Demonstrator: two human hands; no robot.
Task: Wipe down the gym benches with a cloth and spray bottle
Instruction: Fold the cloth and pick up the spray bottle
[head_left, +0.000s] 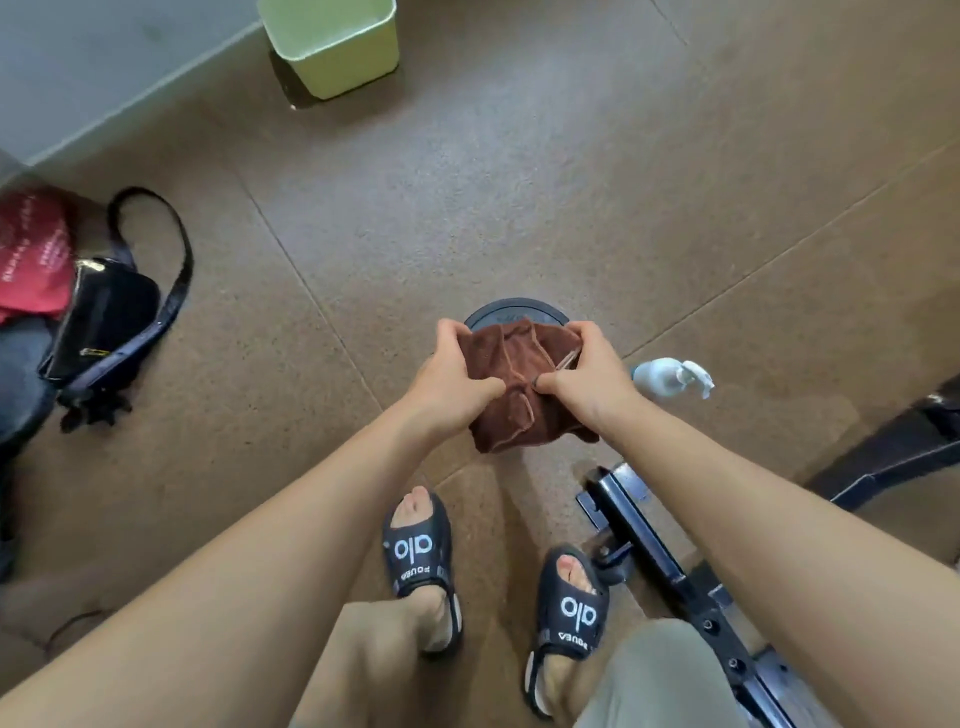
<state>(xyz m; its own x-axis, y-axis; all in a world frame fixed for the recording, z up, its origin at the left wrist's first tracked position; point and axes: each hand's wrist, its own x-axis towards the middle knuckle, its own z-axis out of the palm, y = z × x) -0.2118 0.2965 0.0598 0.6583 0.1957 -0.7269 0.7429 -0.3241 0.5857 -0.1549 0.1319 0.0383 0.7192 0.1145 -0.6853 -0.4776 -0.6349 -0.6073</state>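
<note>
Head view looked down: my left hand (451, 382) and right hand (592, 376) each had a grip clamped on the brown cloth (519, 395), bunched between them above a dark weight plate (511, 312). My spray bottle (670, 378) lay on the floor (467, 182) just right of my right hand.

Both arms outstretched — left hand (451, 379) and right hand (589, 376) clenched, thumbs nearly touching.
</note>
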